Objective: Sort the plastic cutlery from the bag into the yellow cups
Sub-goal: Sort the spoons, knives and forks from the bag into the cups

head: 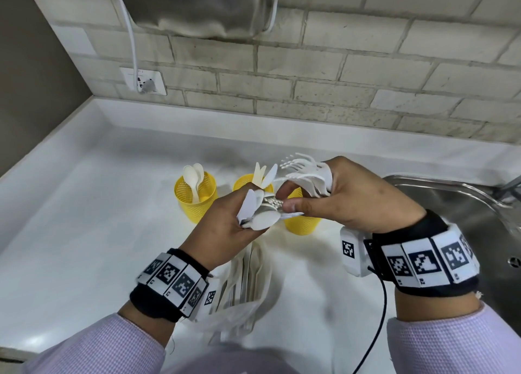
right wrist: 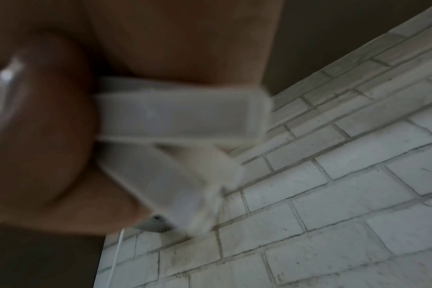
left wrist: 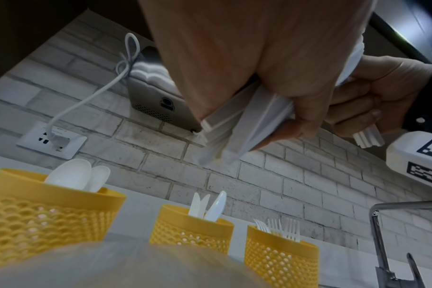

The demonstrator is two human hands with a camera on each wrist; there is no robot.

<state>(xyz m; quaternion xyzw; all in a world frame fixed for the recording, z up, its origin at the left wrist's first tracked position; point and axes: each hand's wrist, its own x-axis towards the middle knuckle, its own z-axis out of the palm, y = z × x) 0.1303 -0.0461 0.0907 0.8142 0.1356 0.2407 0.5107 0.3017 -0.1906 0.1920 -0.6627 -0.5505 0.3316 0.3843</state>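
My left hand (head: pixel 239 218) grips a mixed bundle of white plastic cutlery (head: pixel 258 208) above the counter; its handles (left wrist: pixel 247 124) show in the left wrist view. My right hand (head: pixel 324 196) holds a fan of white forks (head: pixel 307 173) and pinches at the bundle with thumb and forefinger. Three yellow mesh cups stand behind the hands: the left cup (head: pixel 196 196) with spoons (left wrist: pixel 72 174), the middle cup (left wrist: pixel 190 228) with knives (left wrist: pixel 210 206), the right cup (left wrist: pixel 281 259) with forks (left wrist: pixel 281 228). The clear bag (head: pixel 245 283) with more cutlery lies below my left wrist.
A steel sink (head: pixel 462 204) with a tap (left wrist: pixel 382 233) lies to the right. The brick wall (head: pixel 310 91) carries a socket (head: pixel 143 81) with a white cable and a metal appliance (head: pixel 194 4). White counter (head: pixel 84 218) spreads to the left.
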